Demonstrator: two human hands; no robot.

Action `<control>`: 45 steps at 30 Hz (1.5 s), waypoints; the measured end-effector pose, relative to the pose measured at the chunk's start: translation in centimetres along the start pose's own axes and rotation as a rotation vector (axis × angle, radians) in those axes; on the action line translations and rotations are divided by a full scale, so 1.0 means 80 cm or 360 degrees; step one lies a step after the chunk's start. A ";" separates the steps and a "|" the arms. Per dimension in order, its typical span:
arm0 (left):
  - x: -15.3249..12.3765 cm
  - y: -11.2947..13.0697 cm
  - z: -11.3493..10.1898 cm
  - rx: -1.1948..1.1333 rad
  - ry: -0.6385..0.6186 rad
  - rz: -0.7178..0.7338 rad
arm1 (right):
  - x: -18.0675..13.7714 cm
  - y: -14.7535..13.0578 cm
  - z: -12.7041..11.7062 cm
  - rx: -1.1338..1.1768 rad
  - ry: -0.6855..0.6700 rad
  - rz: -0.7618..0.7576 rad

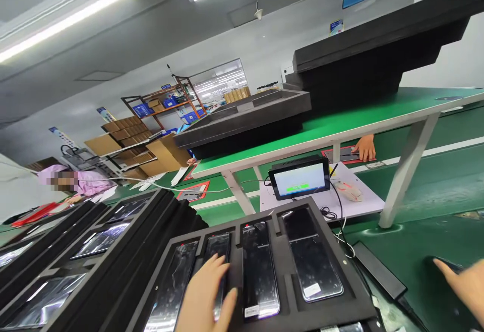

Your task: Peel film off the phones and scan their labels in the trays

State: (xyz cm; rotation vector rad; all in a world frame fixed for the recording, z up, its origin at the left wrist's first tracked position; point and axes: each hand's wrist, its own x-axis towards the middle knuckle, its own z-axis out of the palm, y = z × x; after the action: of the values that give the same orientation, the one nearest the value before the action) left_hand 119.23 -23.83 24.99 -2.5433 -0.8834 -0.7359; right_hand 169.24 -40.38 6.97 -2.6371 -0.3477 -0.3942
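A black foam tray [278,301] lies in front of me with several dark phones in its slots. My left hand [207,296] rests flat on it, fingers spread over the second phone [219,251] from the left. Beside it lie a third phone [260,271] and a fourth phone [313,261]. My right hand [463,286] reaches in from the right edge, a finger stretched toward a dark phone [448,264] on the green belt; its other fingers are out of frame.
A stack of black foam trays with phones [75,261] stands at the left. A small lit screen [300,176] and a mouse [350,190] sit on white paper behind the tray. A green shelf [340,125] carries more black trays. Another person's hand [365,148] shows beyond it; a person in pink sits far left.
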 end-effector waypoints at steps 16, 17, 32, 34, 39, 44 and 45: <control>0.196 0.161 0.111 -0.0730 -0.0896 0.0765 | 0.055 -0.185 0.032 0.0220 0.0045 -0.1142; 0.194 0.160 0.113 -0.0712 -0.0859 0.0786 | 0.058 -0.192 0.045 0.0243 0.0001 -0.1230; 0.164 0.147 0.165 -0.0378 -0.0112 0.1041 | 0.068 -0.226 0.139 0.0158 0.0195 -0.0990; 0.163 0.146 0.163 -0.0392 -0.0109 0.1027 | 0.070 -0.233 0.137 0.0097 0.0150 -0.0962; 0.166 0.144 0.159 -0.0404 -0.0146 0.1053 | 0.075 -0.239 0.139 0.0103 0.0126 -0.0988; 0.166 0.144 0.157 -0.0426 -0.0120 0.1020 | 0.074 -0.235 0.143 0.0130 0.0178 -0.0977; 0.166 0.144 0.157 -0.0425 -0.0130 0.1020 | 0.074 -0.235 0.143 0.0134 0.0178 -0.0988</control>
State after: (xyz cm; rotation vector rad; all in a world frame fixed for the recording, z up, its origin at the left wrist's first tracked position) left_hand 140.12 -20.24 20.76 -2.8537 0.0468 -0.5681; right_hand 171.52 -17.70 6.47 -2.3619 -1.1218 -0.6973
